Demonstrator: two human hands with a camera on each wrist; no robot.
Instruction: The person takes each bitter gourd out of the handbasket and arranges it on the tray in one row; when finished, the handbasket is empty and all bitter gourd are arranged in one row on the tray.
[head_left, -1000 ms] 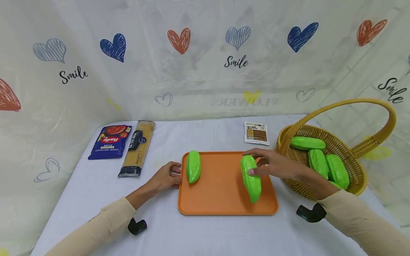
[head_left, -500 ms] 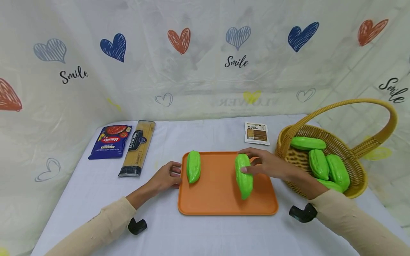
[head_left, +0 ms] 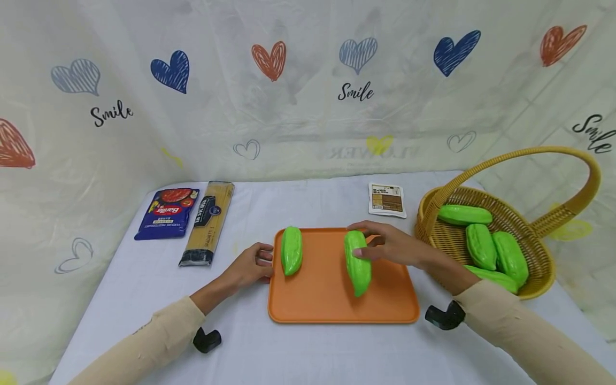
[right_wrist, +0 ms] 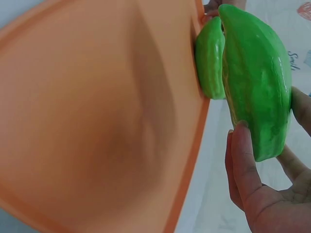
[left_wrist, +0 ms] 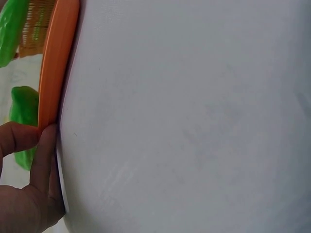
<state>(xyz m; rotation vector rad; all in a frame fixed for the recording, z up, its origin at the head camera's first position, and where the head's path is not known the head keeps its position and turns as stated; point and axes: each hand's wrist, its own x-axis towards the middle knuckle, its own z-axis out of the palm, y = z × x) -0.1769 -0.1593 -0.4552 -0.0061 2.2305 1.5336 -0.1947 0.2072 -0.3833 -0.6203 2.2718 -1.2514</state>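
Note:
My right hand [head_left: 392, 244] holds a glossy, bright green gourd-like vegetable [head_left: 357, 266], thumb on one side and fingers on the other. In the right wrist view, this vegetable [right_wrist: 255, 77] tapers to a blunt tip and casts a shadow on the orange tray [right_wrist: 87, 97] below it. My left hand [head_left: 246, 267] is at the left edge of the orange tray [head_left: 313, 310]; in the left wrist view, its thumb and fingers [left_wrist: 44, 150] pinch the tray rim [left_wrist: 56, 73]. A second green vegetable [head_left: 291, 251] lies lengthwise along the tray's left side.
A wicker basket [head_left: 541, 267] with a tall handle stands right, holding several green vegetables [head_left: 511, 258]. Back left lie a blue Barilla pouch [head_left: 168, 214] and a spaghetti pack [head_left: 207, 224]. A small white-and-brown packet [head_left: 387, 200] lies behind the tray.
My right hand has carried the green vegetable leftward over the tray, away from the basket. My left hand has stayed at the tray's left edge.

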